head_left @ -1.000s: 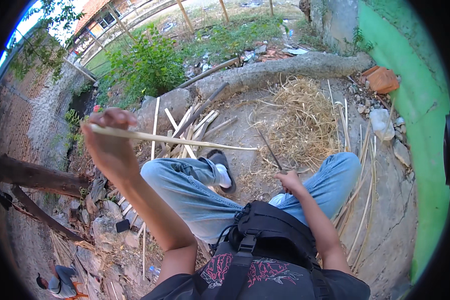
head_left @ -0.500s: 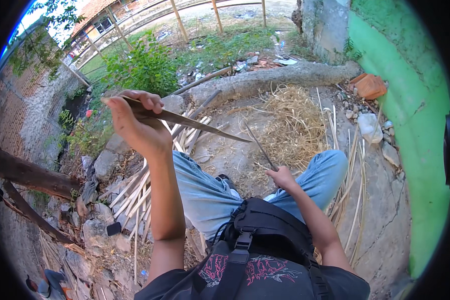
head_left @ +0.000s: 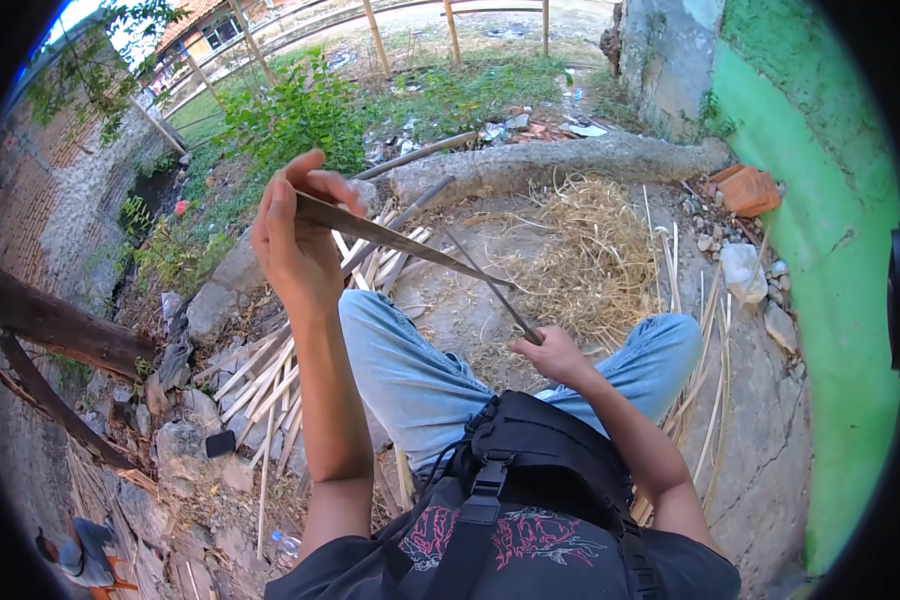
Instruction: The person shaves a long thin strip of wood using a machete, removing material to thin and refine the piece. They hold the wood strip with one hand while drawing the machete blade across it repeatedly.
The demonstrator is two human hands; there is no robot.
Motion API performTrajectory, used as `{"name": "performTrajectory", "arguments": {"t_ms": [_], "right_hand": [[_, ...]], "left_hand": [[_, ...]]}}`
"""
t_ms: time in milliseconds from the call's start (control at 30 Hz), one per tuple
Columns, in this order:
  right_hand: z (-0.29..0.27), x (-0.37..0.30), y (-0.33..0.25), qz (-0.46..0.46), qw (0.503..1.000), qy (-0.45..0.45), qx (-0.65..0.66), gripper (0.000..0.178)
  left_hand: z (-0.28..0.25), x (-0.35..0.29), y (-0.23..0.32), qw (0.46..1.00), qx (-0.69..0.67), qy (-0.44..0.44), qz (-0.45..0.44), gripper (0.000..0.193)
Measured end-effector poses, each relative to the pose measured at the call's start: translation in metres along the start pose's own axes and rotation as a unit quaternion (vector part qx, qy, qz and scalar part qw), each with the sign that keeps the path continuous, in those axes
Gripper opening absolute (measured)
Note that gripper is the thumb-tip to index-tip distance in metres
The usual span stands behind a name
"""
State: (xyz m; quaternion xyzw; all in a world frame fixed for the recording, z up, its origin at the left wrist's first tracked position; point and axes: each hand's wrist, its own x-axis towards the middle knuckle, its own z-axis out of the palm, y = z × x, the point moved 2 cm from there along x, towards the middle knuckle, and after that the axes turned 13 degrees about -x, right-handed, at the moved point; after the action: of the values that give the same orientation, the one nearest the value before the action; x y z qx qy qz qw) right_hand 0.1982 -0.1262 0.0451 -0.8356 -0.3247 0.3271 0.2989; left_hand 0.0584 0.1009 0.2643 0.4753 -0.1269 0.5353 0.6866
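Observation:
My left hand (head_left: 305,245) is raised at the left, gripping one end of a long flat brown strip (head_left: 395,241) between thumb and fingers. It looks like bamboo, though its kind is not certain. The strip slants down to the right and narrows toward its far end. Low in front of my right knee, my right hand (head_left: 553,354) is closed around a long, thin dark blade, like a narrow knife (head_left: 515,312); its handle is hidden in my fist. In the picture, blade and strip cross near the strip's far end; whether they touch, I cannot tell.
A heap of pale curled shavings (head_left: 600,250) lies beyond my knees. Split pale sticks (head_left: 270,385) are piled at my left, with long strips (head_left: 710,370) at my right. A low stone ledge (head_left: 560,165) and a green wall (head_left: 820,200) border the spot.
My left hand has shifted right with the strip, and its fingers have moved. The blade in my right hand has swung left and now crosses the strip in the picture.

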Motion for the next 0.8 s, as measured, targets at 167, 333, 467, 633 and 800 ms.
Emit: {"name": "performTrajectory", "arguments": {"t_ms": [167,333,467,633,800], "right_hand": [[-0.005,-0.009,-0.043,-0.042,0.999,-0.012,0.018,0.045],[-0.001,-0.027,-0.078,-0.085,0.994,-0.045,0.058,0.045],[0.01,-0.019,-0.069,-0.117,0.991,-0.042,0.042,0.044],[0.019,0.013,-0.038,-0.066,0.997,-0.02,-0.021,0.032],[0.033,0.009,-0.038,-0.101,0.994,-0.025,0.024,0.028]], "left_hand": [[0.0,-0.011,0.0,1.0,0.01,-0.021,0.002,0.029],[0.006,-0.018,0.005,0.995,-0.097,-0.003,-0.013,0.027],[-0.004,-0.029,0.012,0.992,-0.113,-0.042,-0.042,0.027],[-0.012,-0.032,0.011,0.994,-0.111,-0.005,-0.025,0.038],[-0.009,-0.032,0.013,0.994,-0.084,0.068,0.013,0.04]]}}
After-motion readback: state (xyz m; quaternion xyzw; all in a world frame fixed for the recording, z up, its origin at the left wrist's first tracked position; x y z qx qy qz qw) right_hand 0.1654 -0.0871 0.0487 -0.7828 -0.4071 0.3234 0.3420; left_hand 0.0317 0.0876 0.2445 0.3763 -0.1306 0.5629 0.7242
